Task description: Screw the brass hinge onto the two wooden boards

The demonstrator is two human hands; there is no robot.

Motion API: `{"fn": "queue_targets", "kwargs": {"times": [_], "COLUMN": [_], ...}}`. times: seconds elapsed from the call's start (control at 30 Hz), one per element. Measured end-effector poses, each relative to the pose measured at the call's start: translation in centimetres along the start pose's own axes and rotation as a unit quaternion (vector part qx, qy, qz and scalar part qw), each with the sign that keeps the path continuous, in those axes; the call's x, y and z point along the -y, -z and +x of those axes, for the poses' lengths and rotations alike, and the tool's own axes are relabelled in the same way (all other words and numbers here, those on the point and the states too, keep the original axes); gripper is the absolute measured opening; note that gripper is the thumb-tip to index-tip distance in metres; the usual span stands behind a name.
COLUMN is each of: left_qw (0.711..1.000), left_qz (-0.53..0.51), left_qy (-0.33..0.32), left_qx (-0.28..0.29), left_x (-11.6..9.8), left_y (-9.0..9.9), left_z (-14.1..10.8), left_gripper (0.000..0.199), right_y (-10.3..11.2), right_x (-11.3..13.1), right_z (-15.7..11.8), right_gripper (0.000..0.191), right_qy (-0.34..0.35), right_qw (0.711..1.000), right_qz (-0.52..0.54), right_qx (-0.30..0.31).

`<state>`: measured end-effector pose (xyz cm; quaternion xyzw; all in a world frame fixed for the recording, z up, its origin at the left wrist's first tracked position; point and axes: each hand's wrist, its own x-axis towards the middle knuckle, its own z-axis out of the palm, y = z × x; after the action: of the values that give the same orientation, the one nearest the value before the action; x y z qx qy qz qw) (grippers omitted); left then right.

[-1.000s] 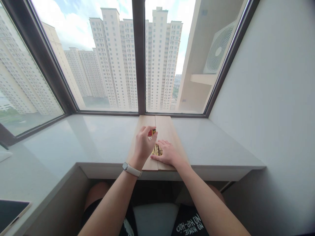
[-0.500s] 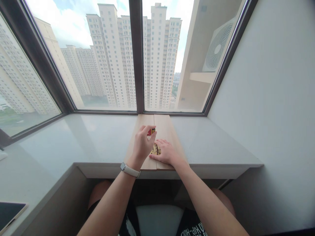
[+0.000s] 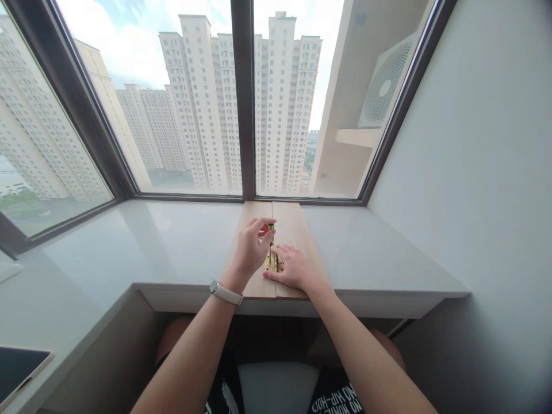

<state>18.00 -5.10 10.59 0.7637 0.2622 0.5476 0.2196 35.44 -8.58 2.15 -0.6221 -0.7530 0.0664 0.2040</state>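
My left hand (image 3: 253,244) is raised over the boards in a pinch, with thumb and forefinger on a small red, yellow and black object (image 3: 270,227). The fingers partly hide this object, and its kind is unclear. My right hand (image 3: 291,266) lies flat with its thumb spread away from the fingers. Between them shows a gold-coloured piece with dark spots (image 3: 272,263), flat across the seam of two pale wooden boards (image 3: 287,221). The right hand covers part of the gold piece, so I cannot make out its full shape.
The boards rest on a white window counter (image 3: 185,241), their near ends at its front edge. A dark-framed window (image 3: 246,115) rises behind, with a white wall (image 3: 474,144) at the right. A dark flat device (image 3: 21,371) lies at the lower left.
The view has shifted slightly. Both hands keep nearly the same pose, and a little more of the gold piece and of the pinched object shows between the fingers.
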Motion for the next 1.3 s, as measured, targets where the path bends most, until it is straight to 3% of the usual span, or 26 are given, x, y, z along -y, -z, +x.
{"fn": "queue_targets", "kwargs": {"times": [0.43, 0.7, 1.03, 1.3], "left_qw": [0.999, 0.999, 0.998, 0.997], "left_qz": [-0.014, -0.037, 0.015, 0.023], "left_qy": [0.009, 0.02, -0.016, 0.01], "left_qx": [-0.028, 0.009, -0.062, -0.079], "left_x": [0.6, 1.4, 0.7, 0.8], "left_y": [0.1, 0.5, -0.1, -0.3], "left_z": [0.1, 0.2, 0.0, -0.1], "left_gripper": [0.014, 0.017, 0.016, 0.014], "right_y": [0.0, 0.0, 0.0, 0.0], "right_x": [0.1, 0.0, 0.0, 0.1], "right_z": [0.0, 0.2, 0.2, 0.2], "right_gripper": [0.096, 0.097, 0.095, 0.097], "right_qy": [0.003, 0.009, 0.0, 0.0], "right_qw": [1.0, 1.0, 1.0, 1.0], "right_qz": [0.0, -0.004, 0.005, -0.002], "right_qx": [0.0, -0.004, 0.0, 0.007]}}
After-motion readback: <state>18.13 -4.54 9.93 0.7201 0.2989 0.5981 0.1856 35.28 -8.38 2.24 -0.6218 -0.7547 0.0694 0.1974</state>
